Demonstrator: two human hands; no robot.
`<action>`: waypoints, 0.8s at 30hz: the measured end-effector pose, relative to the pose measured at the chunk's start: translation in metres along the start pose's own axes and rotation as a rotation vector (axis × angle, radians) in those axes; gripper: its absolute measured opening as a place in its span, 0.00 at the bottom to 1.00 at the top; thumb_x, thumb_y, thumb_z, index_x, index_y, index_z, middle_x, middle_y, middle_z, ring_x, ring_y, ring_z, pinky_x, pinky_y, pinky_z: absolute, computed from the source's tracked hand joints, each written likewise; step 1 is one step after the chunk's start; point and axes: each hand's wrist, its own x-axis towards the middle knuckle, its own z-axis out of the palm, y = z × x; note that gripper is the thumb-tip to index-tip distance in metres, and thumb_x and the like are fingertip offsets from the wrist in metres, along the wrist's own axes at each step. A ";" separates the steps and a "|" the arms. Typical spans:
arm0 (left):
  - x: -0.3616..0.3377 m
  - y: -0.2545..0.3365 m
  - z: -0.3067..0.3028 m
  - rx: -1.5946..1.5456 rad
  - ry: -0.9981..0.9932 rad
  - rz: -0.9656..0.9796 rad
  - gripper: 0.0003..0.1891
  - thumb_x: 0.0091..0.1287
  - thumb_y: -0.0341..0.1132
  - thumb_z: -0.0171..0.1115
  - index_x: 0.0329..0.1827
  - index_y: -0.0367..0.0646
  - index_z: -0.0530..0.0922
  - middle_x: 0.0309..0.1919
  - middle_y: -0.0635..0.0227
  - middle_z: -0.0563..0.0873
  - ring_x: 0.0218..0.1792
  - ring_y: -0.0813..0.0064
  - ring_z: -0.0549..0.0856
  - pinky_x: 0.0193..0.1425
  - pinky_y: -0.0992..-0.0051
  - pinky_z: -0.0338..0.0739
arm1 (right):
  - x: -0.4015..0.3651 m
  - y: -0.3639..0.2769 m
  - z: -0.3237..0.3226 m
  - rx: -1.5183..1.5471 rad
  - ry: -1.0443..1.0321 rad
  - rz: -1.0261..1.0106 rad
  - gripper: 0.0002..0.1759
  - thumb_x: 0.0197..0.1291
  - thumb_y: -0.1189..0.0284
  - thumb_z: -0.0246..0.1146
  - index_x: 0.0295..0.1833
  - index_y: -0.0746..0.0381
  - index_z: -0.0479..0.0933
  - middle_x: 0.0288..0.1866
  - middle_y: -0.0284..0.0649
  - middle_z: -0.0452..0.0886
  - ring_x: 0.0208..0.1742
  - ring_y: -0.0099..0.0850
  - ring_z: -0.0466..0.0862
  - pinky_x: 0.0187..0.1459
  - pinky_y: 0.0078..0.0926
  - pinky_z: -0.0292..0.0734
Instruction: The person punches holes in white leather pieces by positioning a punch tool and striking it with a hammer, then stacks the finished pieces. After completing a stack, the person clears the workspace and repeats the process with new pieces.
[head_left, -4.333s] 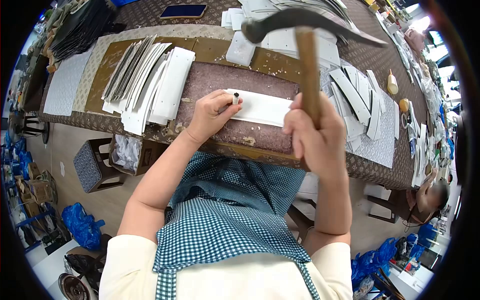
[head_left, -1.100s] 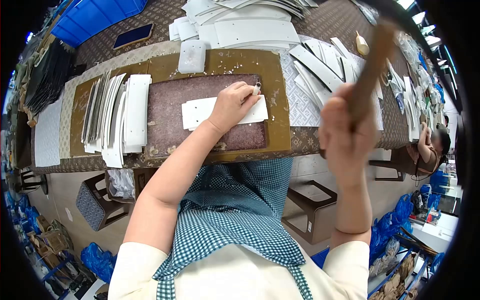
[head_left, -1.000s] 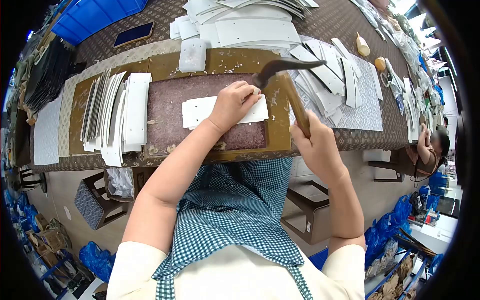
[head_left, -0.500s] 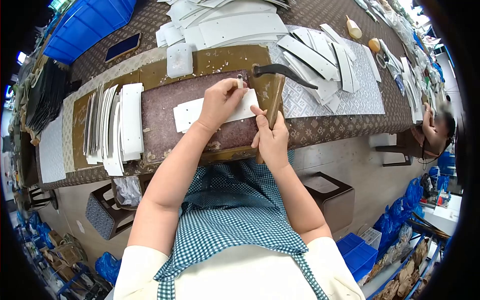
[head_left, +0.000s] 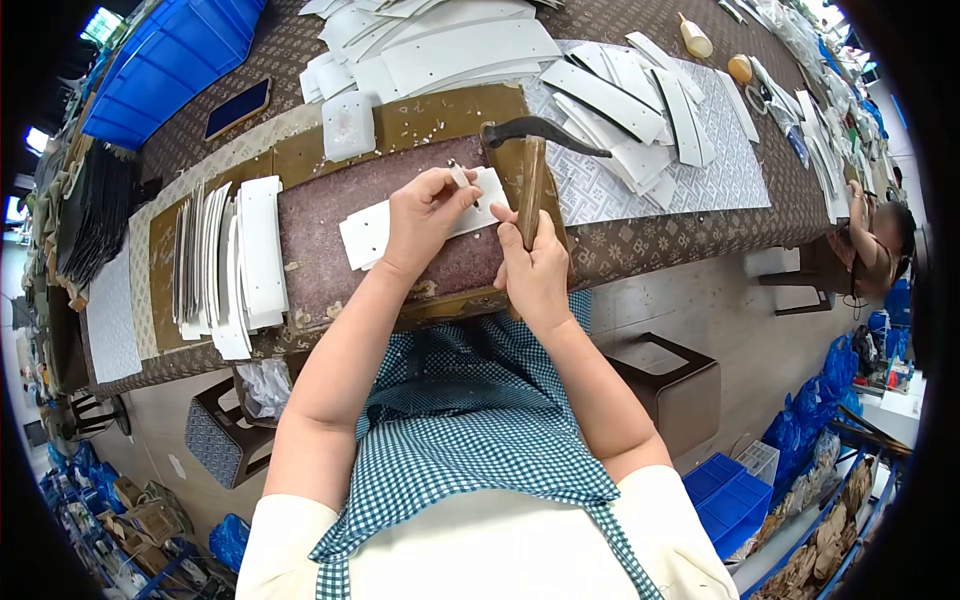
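My left hand (head_left: 422,218) pinches a short hole punch (head_left: 459,175) with a pale body and dark top, tilted over the white strip. That white strip (head_left: 366,238) has small dark holes and lies on a worn maroon pad (head_left: 325,210); its middle is hidden behind my left hand. My right hand (head_left: 537,268) is wrapped round the wooden handle of a hammer (head_left: 533,185), held upright with its dark curved head at the top. My right fingertips are close to the strip's right end.
White strips (head_left: 262,245) stand in a row at left. More strips (head_left: 470,50) are heaped behind, others (head_left: 625,100) at right. A whitish block (head_left: 348,127), a phone (head_left: 238,108), a blue crate (head_left: 175,65) and a glue bottle (head_left: 695,37) lie around. Another person (head_left: 878,245) sits far right.
The punch has gone from nearly upright to tilted in my left fingers. My right hand still grips the hammer. The whole view has shifted slightly.
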 end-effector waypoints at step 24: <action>0.004 0.002 0.004 0.295 -0.065 0.414 0.05 0.60 0.28 0.73 0.38 0.39 0.86 0.33 0.64 0.88 0.35 0.66 0.87 0.41 0.71 0.82 | 0.003 -0.148 -0.052 -0.129 -0.139 -0.436 0.09 0.74 0.69 0.60 0.47 0.65 0.74 0.24 0.32 0.80 0.15 0.12 0.69 0.18 0.13 0.63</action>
